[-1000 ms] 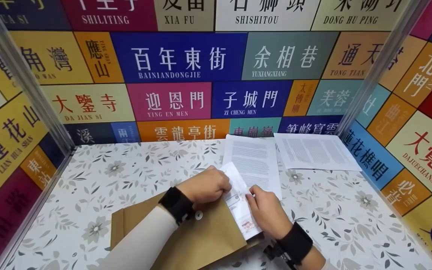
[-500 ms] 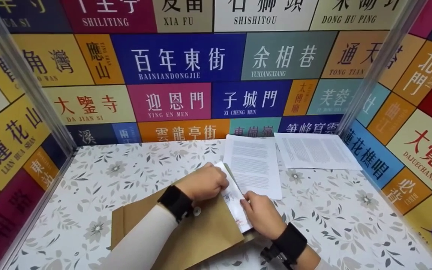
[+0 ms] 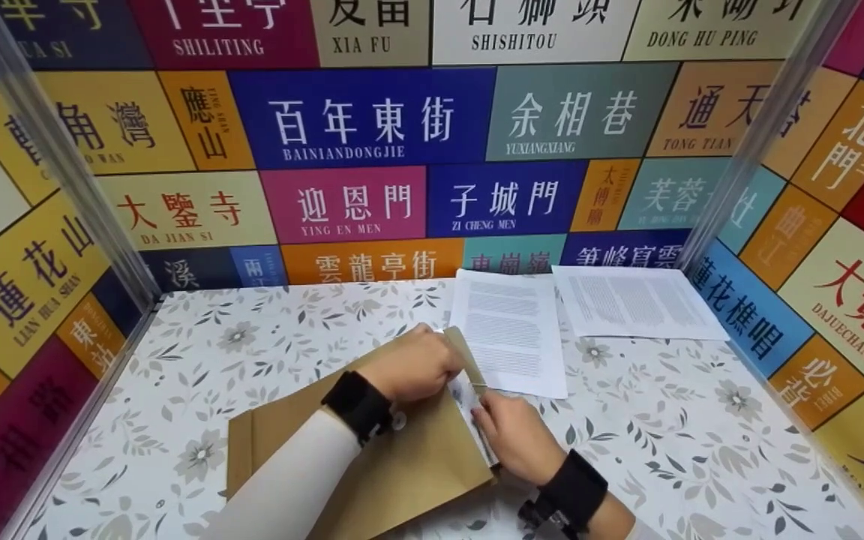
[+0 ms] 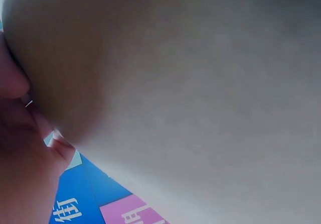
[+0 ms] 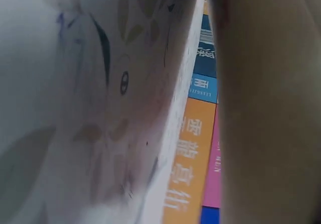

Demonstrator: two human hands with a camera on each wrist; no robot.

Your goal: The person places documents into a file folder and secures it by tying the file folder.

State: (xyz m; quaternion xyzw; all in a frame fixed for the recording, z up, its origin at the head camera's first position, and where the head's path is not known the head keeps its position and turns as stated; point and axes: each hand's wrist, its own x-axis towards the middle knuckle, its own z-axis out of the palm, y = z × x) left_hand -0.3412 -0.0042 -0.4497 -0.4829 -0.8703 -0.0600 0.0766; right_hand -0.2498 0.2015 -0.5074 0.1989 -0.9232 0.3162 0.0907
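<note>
Head view: brown envelope (image 3: pixel 402 472) beneath left hand (image 3: pixel 417 366), which grips one edge of mouth, curled; right hand (image 3: pixel 520 435) pinches opposite edge, paper (image 3: pixel 463 399) between. Wall (image 3: pixel 462 176) reads BAINIANDONGJIE, YING EN MEN.

The white paper (image 3: pixel 469 411) is mostly hidden by the envelope (image 3: pixel 402 465) and right hand (image 3: pixel 518 435); the envelope's near end is cut off; the left hand (image 3: pixel 415 367) at its mouth is cropped in the left wrist view; print on sheets (image 3: pixel 511 334) beyond it cannot be read.

Blk wristbands (image 3: pixel 359 407), off-wht slvs (image 3: pixel 289 472)
</note>
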